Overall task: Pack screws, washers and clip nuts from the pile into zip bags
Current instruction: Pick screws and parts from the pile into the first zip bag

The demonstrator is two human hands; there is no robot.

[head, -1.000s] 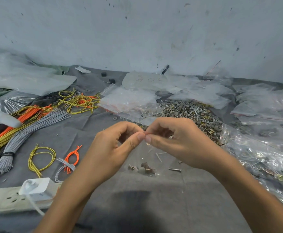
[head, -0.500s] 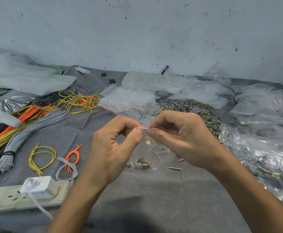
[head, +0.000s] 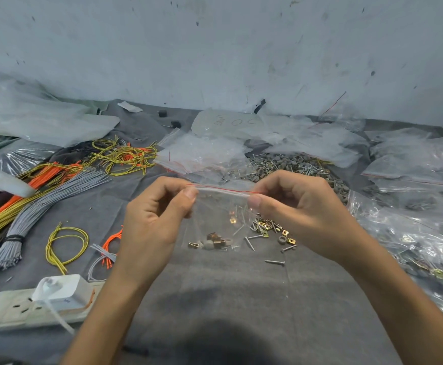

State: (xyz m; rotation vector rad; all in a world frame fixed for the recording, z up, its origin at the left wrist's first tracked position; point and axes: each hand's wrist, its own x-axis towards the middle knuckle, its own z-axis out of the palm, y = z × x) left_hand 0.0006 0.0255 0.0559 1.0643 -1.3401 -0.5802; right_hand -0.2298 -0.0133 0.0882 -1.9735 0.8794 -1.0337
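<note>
Where the thumbs met mid-strip a second ago, hands: left hand (head: 152,219) and right hand (head: 299,206) are now apart, one at each end of the seal.
left fingers (head: 186,196): thumb and forefinger curled, pinching the left end of the red-lined strip.
right fingers (head: 257,200): same pinch on the right end.
zip bag (head: 220,219): held up off the desk (head: 215,299), on the near side of the pile (head: 294,167); a few clip nuts, washers and screws sit at its bottom.
seal: looks pressed along its length, probably closed; can't confirm.
loose parts (head: 270,230): small scatter on the desk, near side of the pile.
task meaning: this bag is about done; it likely goes with the filled bags (head: 412,233) right of the pile.
</note>
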